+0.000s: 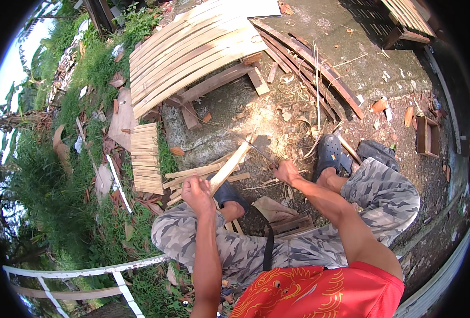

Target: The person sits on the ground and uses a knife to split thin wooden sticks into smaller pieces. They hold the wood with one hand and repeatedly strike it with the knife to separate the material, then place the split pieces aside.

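- Our left hand (197, 193) is clamped on the near end of a pale strip (229, 166).
- Our right hand (286, 172) grips a knife (265, 155), its blade at the strip's far end.
- The strip slants past our left shoe (231, 197); loose strips (192, 172) lie just beside.
- Ahead of us stands a slatted bench (198, 58).

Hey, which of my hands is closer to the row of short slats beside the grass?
Your left. The left hand is to the right of the short slats, slightly nearer your body; the right hand is farther right, beyond the wooden strip.
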